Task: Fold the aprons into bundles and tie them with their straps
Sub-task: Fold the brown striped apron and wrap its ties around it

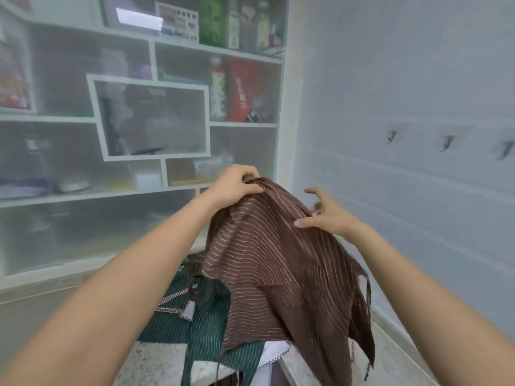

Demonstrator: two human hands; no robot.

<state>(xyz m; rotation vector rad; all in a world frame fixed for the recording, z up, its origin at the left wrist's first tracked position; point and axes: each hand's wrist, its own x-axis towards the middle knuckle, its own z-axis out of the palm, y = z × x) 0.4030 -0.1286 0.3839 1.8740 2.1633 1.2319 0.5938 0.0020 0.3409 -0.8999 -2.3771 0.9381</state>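
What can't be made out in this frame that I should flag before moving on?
- Shelf contents, head view: motion blur; labels unreadable.
- Green apron: mostly covered by the raised brown apron; its full shape is hidden.
- White cloth: only an edge shows beneath the brown apron.
- Brown apron's straps: lost in folds.
- Right hand: blurred; contact with the fabric unclear. Left hand grips the top.

Shelving [150,118]: upper left of frame, behind all.
Wall hooks [446,143]: right, mid-height.
Lifted apron [278,260]: centre, hangs down to bottom right, over counter edge.
Second apron [200,330]: lower centre, flat on counter [156,366], partly under lifted one.
Left hand [237,185]: at lifted apron's top.
Right hand [328,213]: just right of it.
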